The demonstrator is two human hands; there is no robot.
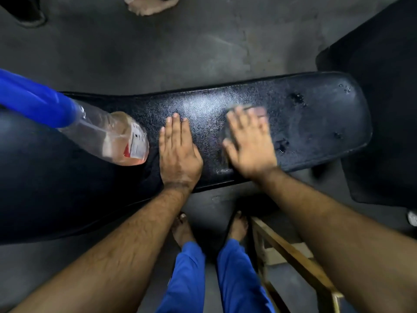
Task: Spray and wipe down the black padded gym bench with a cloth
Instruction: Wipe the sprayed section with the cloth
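Two bare forearms reach in from the bottom of the frame, above blue trouser legs (239, 281) and two bare feet (182, 229) on the grey concrete floor (158, 41). Both arms end on the long black padded gym bench (203, 105), which runs across the view from left to right and shines with a wet, speckled film, with several dark dimples toward its rounded right end.

The left hand (178, 150) lies flat on the padding near the middle of the bench, palm down, fingers straight and close together, gripping nothing. The right hand (248, 141) is blurred; it presses down with spread, fairly straight fingers on a small grey cloth (228, 134). That cloth lies flat between palm and padding, showing past the fingertips at the far side and beside the thumb on the near left. How far it extends under the palm cannot be told through the blur.

Left of the left hand, a clear plastic spray bottle (112, 136) with pale orange liquid, a white and red label and a blue top lies across the bench, its base just beside the little finger, apparently apart from it. A wooden frame (293, 256) stands at lower right, beside the right forearm.
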